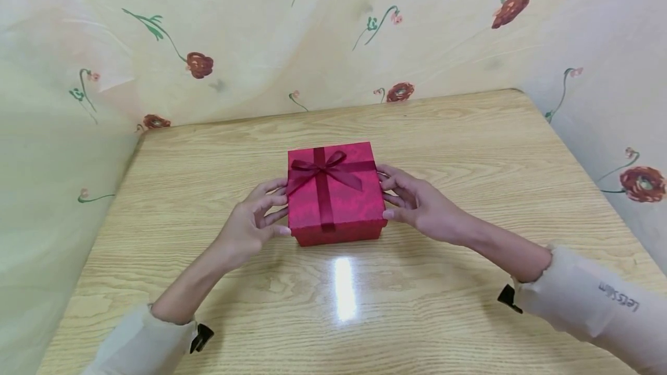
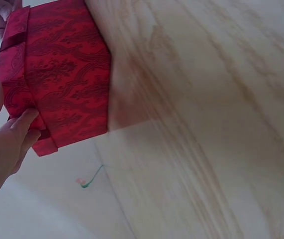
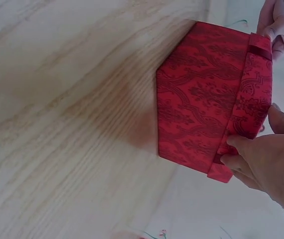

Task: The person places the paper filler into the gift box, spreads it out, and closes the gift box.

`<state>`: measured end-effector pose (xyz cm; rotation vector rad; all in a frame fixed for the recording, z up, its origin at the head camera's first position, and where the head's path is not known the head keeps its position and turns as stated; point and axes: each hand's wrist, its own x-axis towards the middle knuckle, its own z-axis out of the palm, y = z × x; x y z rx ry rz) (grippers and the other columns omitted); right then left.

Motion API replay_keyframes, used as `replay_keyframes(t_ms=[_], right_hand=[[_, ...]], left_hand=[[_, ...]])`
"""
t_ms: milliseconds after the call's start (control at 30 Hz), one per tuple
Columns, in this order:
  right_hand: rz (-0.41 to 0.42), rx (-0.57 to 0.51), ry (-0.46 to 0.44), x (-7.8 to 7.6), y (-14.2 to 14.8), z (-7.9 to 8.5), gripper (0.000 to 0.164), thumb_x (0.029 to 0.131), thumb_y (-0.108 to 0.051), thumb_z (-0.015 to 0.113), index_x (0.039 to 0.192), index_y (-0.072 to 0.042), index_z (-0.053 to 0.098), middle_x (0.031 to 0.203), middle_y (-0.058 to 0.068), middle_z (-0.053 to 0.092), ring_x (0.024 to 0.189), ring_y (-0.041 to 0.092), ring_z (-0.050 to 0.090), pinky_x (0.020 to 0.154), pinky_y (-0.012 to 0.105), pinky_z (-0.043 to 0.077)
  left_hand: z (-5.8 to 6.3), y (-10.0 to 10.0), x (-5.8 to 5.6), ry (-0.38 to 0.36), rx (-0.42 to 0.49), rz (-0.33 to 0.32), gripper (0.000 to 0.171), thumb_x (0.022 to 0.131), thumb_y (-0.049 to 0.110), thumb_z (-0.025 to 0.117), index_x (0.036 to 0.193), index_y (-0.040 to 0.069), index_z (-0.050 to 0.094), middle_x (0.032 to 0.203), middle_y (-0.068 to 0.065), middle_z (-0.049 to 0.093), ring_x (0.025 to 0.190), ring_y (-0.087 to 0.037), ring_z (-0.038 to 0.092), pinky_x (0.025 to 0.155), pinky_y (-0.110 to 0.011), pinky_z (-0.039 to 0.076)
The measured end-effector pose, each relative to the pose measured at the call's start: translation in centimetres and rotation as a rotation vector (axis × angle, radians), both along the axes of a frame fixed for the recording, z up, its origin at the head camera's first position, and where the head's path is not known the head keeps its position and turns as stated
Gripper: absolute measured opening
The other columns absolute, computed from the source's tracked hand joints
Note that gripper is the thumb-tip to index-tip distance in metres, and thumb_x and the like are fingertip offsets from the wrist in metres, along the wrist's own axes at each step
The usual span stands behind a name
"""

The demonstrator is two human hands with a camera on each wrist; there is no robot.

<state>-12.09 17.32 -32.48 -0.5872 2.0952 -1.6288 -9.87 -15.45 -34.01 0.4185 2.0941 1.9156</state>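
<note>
A red patterned gift box (image 1: 339, 235) stands on the wooden table. Its lid (image 1: 346, 204) is on, with a dark red ribbon bow (image 1: 321, 169) on top. My left hand (image 1: 250, 219) holds the lid's left side, thumb by the near corner and fingers along the edge. On the opposite side my right hand (image 1: 422, 204) grips the lid in the same way. In the left wrist view, fingertips (image 2: 30, 117) press the lid's rim. The right wrist view shows fingers (image 3: 238, 144) on the rim too. The box body (image 3: 196, 94) rests flat on the table.
The wooden table (image 1: 443, 305) runs back to a floral cloth (image 1: 250, 33) that hangs behind it and at both sides. A bright light reflection lies on the tabletop in front of the box. Black clips (image 1: 200, 337) hang at the sleeve cuffs.
</note>
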Motion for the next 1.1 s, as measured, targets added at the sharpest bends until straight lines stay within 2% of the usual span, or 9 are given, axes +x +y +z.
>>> replay_keyframes(t_ms=[167,333,700,833,933,1033,1100], right_hand=[[-0.008,-0.020,0.007,0.2,-0.1,-0.6,0.024,0.088,0.012,0.059,0.108,0.009,0.046,0.159,0.010,0.016,0.144,0.032,0.020,0.105,0.026,0.034],[-0.016,-0.019,0.006,0.2,-0.1,-1.0,0.025,0.087,0.012,0.060,0.109,0.008,0.047,0.159,0.009,0.017,0.144,0.032,0.021,0.104,0.023,0.036],[-0.023,-0.013,0.002,0.0,0.1,-1.1,0.027,0.088,0.010,0.061,0.111,0.007,0.047,0.159,0.007,0.018,0.144,0.028,0.021,0.104,0.031,0.037],[-0.027,0.026,0.039,0.0,0.3,-1.3,0.034,0.089,0.005,0.063,0.121,0.006,0.051,0.158,0.009,0.020,0.143,0.028,0.024,0.105,0.029,0.036],[-0.043,0.122,0.120,0.1,0.7,-1.2,0.045,0.092,-0.003,0.063,0.135,0.003,0.049,0.158,0.009,0.023,0.143,0.028,0.025,0.109,0.036,0.033],[-0.099,0.279,0.276,0.4,1.1,-0.8,0.053,0.095,-0.013,0.061,0.144,-0.003,0.042,0.157,0.008,0.026,0.144,0.027,0.022,0.113,0.050,0.025],[-0.151,0.402,0.393,0.7,1.4,-0.5,0.057,0.097,-0.020,0.058,0.147,-0.005,0.037,0.158,0.006,0.025,0.145,0.027,0.019,0.114,0.054,0.019]], left_hand=[[-0.8,0.1,0.1,-0.005,-0.018,-0.002,0.040,0.077,-0.025,0.062,0.115,-0.017,0.052,0.149,-0.010,0.028,0.139,-0.030,0.032,0.100,-0.029,0.043],[-0.9,0.1,0.1,0.002,-0.012,-0.006,0.039,0.077,-0.025,0.062,0.114,-0.017,0.053,0.149,-0.009,0.029,0.138,-0.030,0.033,0.100,-0.028,0.043],[-1.1,-0.1,-0.2,0.011,-0.002,-0.009,0.040,0.077,-0.024,0.063,0.116,-0.016,0.053,0.149,-0.010,0.030,0.136,-0.031,0.036,0.101,-0.030,0.043],[-1.4,-0.3,-0.1,0.016,-0.012,-0.013,0.046,0.080,-0.020,0.064,0.123,-0.015,0.052,0.150,-0.009,0.030,0.136,-0.030,0.037,0.103,-0.034,0.041],[-1.5,-0.7,0.2,0.060,-0.089,-0.013,0.053,0.084,-0.010,0.067,0.134,-0.010,0.047,0.152,-0.008,0.029,0.138,-0.029,0.034,0.107,-0.038,0.038],[-1.1,-1.3,0.7,0.160,-0.292,0.025,0.060,0.090,0.013,0.068,0.143,0.002,0.042,0.155,-0.002,0.026,0.142,-0.026,0.026,0.110,-0.049,0.031],[-0.6,-1.7,1.1,0.234,-0.447,0.063,0.064,0.094,0.028,0.065,0.148,0.010,0.037,0.157,0.003,0.022,0.145,-0.024,0.020,0.111,-0.056,0.026]])
